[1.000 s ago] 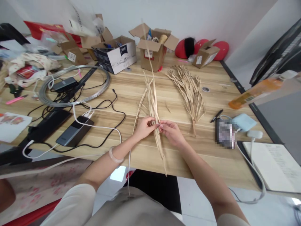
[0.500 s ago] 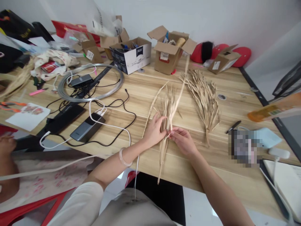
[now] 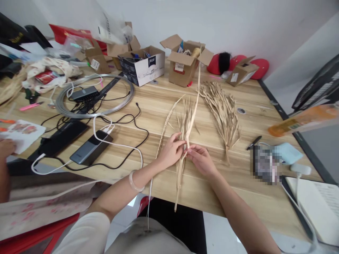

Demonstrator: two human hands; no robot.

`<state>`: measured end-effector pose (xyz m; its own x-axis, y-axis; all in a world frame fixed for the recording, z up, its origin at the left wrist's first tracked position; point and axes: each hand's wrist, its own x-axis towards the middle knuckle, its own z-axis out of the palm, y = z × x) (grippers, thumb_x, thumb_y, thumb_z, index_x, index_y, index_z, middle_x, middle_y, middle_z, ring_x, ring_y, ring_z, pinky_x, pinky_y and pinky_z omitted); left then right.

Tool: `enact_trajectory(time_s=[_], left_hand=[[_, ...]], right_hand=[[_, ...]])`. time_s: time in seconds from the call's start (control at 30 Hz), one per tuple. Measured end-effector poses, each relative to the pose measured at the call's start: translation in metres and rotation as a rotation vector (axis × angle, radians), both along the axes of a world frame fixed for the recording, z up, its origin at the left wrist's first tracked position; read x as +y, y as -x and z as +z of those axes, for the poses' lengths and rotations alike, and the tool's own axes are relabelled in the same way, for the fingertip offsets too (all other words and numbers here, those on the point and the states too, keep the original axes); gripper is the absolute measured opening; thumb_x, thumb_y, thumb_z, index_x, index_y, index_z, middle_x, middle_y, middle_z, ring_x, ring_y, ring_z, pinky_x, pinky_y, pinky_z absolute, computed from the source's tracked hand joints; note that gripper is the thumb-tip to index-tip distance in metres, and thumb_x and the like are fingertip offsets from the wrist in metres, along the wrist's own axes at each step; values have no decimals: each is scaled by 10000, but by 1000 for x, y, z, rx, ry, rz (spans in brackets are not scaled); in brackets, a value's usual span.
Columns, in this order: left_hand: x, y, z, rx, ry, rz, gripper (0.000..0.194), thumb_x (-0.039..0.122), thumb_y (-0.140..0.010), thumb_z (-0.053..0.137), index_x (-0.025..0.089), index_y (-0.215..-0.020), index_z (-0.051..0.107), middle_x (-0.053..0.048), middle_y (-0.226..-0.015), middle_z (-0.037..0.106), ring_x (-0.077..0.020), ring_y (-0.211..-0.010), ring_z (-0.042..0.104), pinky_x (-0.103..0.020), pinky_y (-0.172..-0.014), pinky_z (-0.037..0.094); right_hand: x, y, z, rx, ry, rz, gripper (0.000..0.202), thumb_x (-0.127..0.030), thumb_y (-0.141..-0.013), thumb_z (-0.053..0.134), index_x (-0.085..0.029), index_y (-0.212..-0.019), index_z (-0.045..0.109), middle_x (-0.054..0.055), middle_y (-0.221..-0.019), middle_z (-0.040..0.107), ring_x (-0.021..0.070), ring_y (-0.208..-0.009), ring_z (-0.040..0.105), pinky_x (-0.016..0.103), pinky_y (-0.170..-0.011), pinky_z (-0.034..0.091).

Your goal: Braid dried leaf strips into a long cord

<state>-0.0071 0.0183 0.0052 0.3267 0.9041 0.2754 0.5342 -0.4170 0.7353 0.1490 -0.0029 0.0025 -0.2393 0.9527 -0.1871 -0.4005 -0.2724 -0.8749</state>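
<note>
A bundle of dried straw-coloured leaves lies lengthwise on the table, its narrow stem end toward me. My left hand, with a pale bangle on the wrist, is closed on the bundle's middle. A long pale leaf strip rises from there toward the back. My right hand pinches the strip's lower end against the bundle, fingertips close to the left ones. The exact crossing of the strip is partly hidden by the fingers. Left of the bundle lies a thin stem wrapped in straw. Another dried leaf bundle rests to the right.
A wire coil, cables and a power bank lie to the left. Open cardboard boxes stand at the back. An orange bottle, a pen and a notebook are rightward. Another person's hand is at far left.
The view has shifted slightly to the right. The pale strip now stands more upright and bends sharply at my fingers. Both hands stay at the bundle. The other person's hand has moved onto the paper.
</note>
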Motion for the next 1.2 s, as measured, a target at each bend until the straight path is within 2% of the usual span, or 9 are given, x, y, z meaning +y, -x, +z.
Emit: enact_trajectory(time_s=[0.13,0.47,0.73,1.03,1.2], left_hand=[[3,-1,1,-35,-37,-47,262,113,-853,441,166,-938,684,-108,-1286,538,-223,-1176,522,-405,-1017,427],[5,-3,0,-81,-72,-45,199,107,-817,509,173,-874,687,-90,-1048,671,-210,-1057,580,-398,-955,449],[4,-2,1,-90,-83,-62,184,111,-815,520,158,-896,678,-91,-972,680,-198,-966,601,-365,-894,474],[2,-1,2,-9,-158,-44,213,105,-806,517,182,-902,691,-81,-945,667,-204,-945,582,-367,-866,480],[0,-3,3,33,-167,-33,204,108,-810,511,175,-893,684,-81,-936,665,-207,-936,580,-363,-861,477]], right_hand=[[-1,0,0,-11,3,24,177,-317,-665,770,-197,-747,669,0,-698,678,105,-628,596,267,-663,495],[-1,1,-1,-33,-11,57,192,-365,-700,737,-187,-709,668,9,-692,667,115,-630,602,283,-671,513],[-1,3,-2,-13,7,40,197,-361,-695,746,-179,-713,675,9,-691,655,104,-634,601,252,-663,506],[-2,4,-2,12,7,-3,233,-401,-725,712,-174,-750,665,11,-679,621,111,-633,581,269,-658,497],[-2,4,-1,36,17,-13,201,-372,-707,732,-187,-732,657,-9,-618,598,102,-580,551,259,-607,480]])
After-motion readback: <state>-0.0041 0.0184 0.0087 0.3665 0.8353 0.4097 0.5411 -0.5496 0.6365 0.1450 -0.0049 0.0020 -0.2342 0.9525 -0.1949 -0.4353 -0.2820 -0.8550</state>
